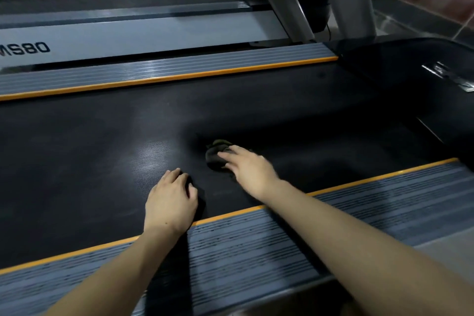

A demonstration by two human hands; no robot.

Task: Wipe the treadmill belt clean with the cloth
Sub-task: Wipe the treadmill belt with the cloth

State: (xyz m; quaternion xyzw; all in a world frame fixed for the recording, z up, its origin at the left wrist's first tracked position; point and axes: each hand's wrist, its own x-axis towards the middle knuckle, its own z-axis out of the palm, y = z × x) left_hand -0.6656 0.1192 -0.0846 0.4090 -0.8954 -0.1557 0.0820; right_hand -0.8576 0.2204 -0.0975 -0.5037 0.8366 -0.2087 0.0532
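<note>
Both forearms were bare from the near edge of the view to the wrists — no sleeve or cuff showed. The left hand (170, 204) and the right hand (250, 168) were bare too — no glove, ring, watch or band was visible.
</note>
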